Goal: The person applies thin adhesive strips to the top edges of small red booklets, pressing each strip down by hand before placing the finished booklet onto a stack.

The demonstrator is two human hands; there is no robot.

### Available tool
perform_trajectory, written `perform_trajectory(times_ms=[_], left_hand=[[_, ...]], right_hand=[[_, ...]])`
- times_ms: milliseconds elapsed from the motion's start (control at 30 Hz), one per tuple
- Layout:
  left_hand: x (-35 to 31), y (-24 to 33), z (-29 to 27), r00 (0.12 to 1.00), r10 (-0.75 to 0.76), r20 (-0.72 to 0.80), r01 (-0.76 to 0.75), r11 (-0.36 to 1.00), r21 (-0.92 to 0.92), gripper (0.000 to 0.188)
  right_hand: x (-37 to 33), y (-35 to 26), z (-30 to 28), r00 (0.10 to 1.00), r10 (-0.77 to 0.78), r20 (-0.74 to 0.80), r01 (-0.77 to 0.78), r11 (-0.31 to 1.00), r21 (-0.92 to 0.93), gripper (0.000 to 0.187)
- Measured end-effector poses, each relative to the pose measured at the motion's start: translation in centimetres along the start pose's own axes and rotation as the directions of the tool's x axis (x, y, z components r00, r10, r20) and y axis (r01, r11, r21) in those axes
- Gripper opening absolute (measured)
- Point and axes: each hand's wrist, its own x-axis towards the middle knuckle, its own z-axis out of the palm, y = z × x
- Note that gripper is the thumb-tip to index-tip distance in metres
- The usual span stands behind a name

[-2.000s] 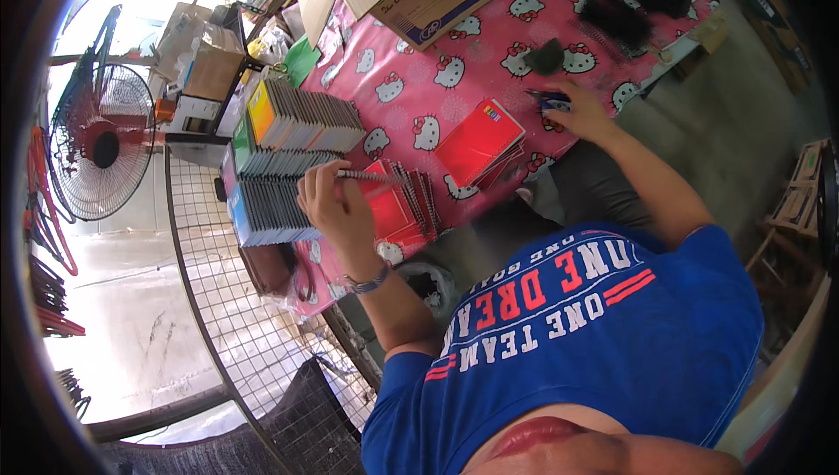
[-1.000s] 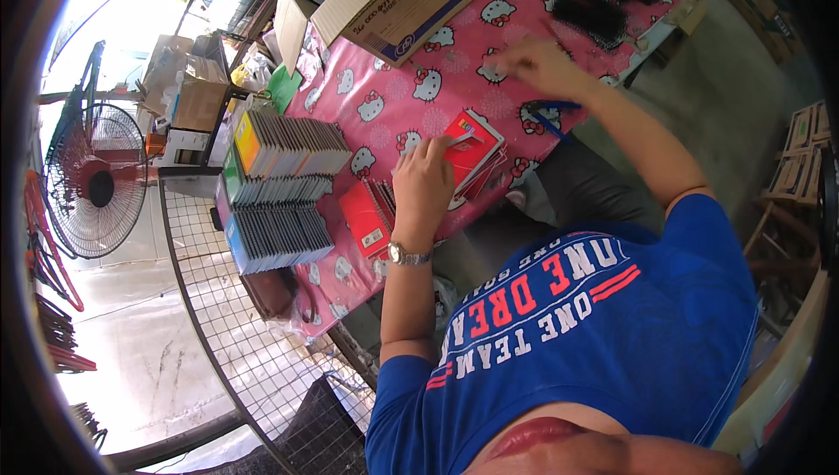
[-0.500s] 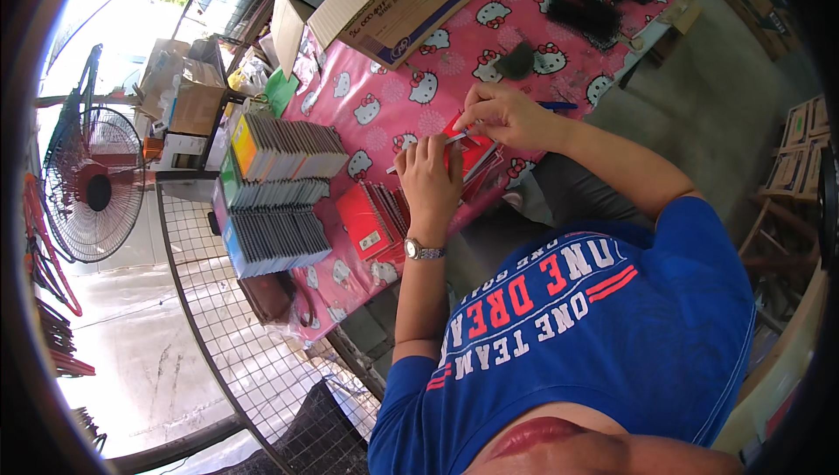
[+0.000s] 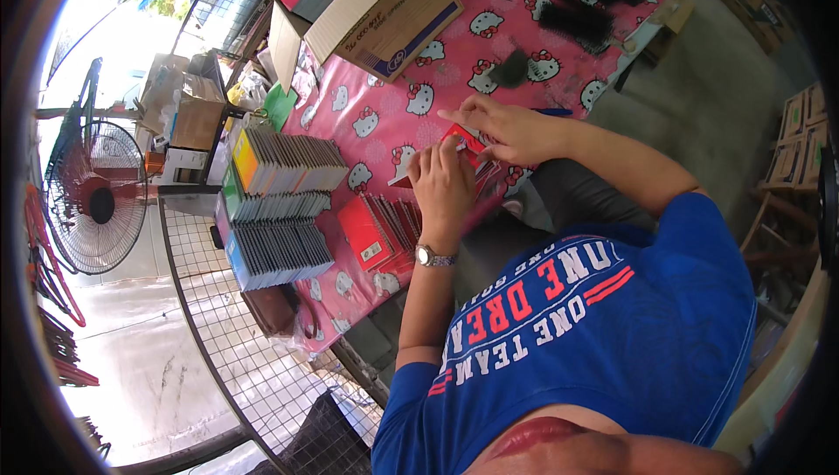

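A red notebook (image 4: 464, 135) lies at the table's near edge, partly covered by my hands. My left hand (image 4: 443, 180), with a watch at its wrist, has its fingers bent over the left side of this notebook. From the right, my right hand (image 4: 516, 131) grips its upper edge with curled fingers. Exactly what the fingertips pinch is hidden. Just left of my left wrist stands a leaning batch of red notebooks (image 4: 376, 232). More red notebooks show under and beside my right hand.
Tight rows of notebooks (image 4: 284, 243) with dark bindings stand at the left. A cardboard box (image 4: 398, 34) is open at the back of the pink patterned table (image 4: 363, 147). Black brushes (image 4: 572, 20) and a dark green piece (image 4: 509, 69) lie far right. A fan (image 4: 96, 200) stands left.
My left hand has shifted slightly right and toward me, and my right hand a little nearer too. The thin pale strip between my fingers no longer shows; more red cover does.
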Motion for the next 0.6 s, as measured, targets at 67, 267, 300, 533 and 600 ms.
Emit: perform_trajectory(times_ms=[67,267,300,533,600], left_hand=[[0.0,0.2,0.1,0.999,0.032,0.007,-0.032,0.999,-0.011,0.026],[-0.2,-0.1,-0.3,0.997,0.044,0.070,-0.043,0.999,-0.026,0.026],[-0.3,0.0,-0.4,0.999,0.035,0.041,-0.032,0.998,-0.055,0.025],[-0.3,-0.5,-0.5,0.991,0.048,0.122,-0.029,0.987,-0.155,0.015],[-0.6,-1.4,-0.7,0.985,0.053,0.164,-0.023,0.984,-0.177,0.017]], right_hand=[[0.2,-0.1,-0.2,1.000,0.002,-0.021,-0.003,0.999,-0.039,0.053],[0.5,-1.5,-0.4,0.998,-0.062,0.033,0.069,0.940,-0.334,0.046],[1.7,-1.2,-1.0,0.974,0.119,0.190,-0.106,0.991,-0.081,0.048],[1.2,18.7,2.4,0.906,0.296,-0.303,-0.423,0.598,-0.681,0.058],[1.3,19.1,2.8,0.925,0.163,-0.344,-0.377,0.510,-0.773,0.058]])
